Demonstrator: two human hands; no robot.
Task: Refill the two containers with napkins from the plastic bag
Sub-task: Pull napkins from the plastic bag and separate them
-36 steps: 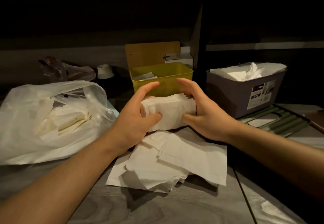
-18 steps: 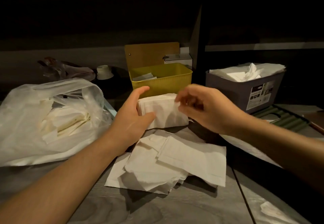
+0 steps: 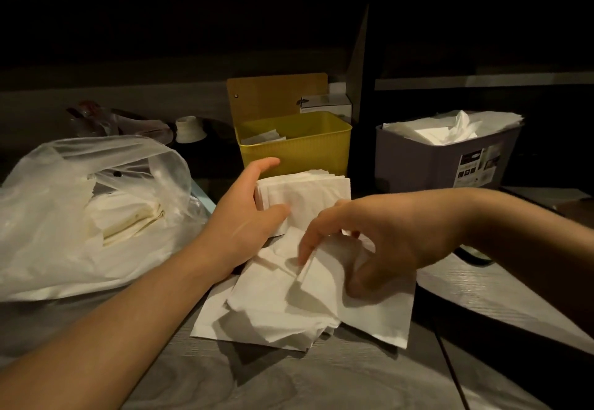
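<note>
I take the yellow container (image 3: 294, 147) as my landmark. It stands at the back of the worktop (image 3: 321, 377) with only a few napkins inside, and a tan board (image 3: 276, 96) rises just behind it. Right of it, across a dark gap, the grey container (image 3: 446, 160) is heaped with white napkins to its rim. Left of the yellow container lies the clear plastic bag (image 3: 86, 204), its mouth slack, with a wad of napkins showing through the film. A dark seam in the worktop runs toward me to the right of the loose pile, and the nearest stretch of worktop in front of that pile is bare wood grain.

Just in front of the yellow container, my left hand (image 3: 244, 217) grips a squared stack of napkins (image 3: 308, 194): the thumb lies across its near face and the fingers (image 3: 263, 165) curl round the far left edge, close to the yellow wall. Nearer to me than that stack, the loose pile of napkins (image 3: 289, 307) is spread flat. My right hand (image 3: 379, 239) hangs over it with fingers bent downward, 1 fingertip touching the top sheet and the thumb pressing the sheet's right part; it has not closed on anything that I can see.
</note>
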